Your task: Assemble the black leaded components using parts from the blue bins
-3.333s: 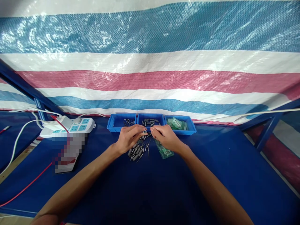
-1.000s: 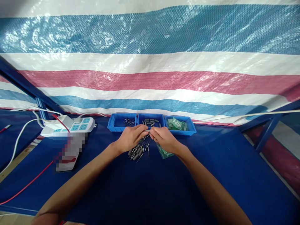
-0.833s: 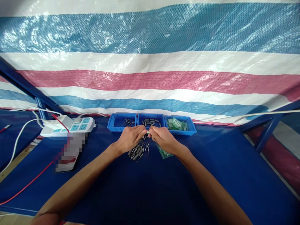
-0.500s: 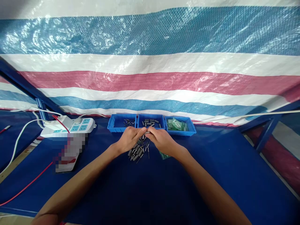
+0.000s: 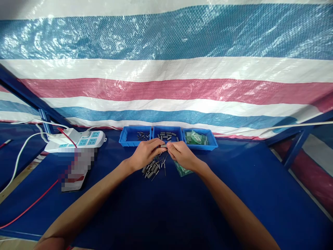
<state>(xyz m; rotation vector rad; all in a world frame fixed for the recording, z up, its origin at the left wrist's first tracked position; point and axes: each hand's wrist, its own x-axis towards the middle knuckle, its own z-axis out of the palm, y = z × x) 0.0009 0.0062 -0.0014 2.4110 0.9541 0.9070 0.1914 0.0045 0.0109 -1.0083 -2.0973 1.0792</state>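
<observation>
Pinching 1 small grey piece (image 5: 163,146), the left hand (image 5: 145,153) and right hand (image 5: 183,154) close on its opposite ends. It looks light and stiff (perhaps slick, so fingertips at the ends should suit). Nearer the wearer than the hands lies a loose pile (image 5: 152,169); just beyond them sit 3 blue bins (image 5: 128,135).

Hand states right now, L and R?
Left hand: closed, fingertips pinching a small grey part.
Right hand: closed, thumb and fingers at the other end of the same grey part.
</observation>
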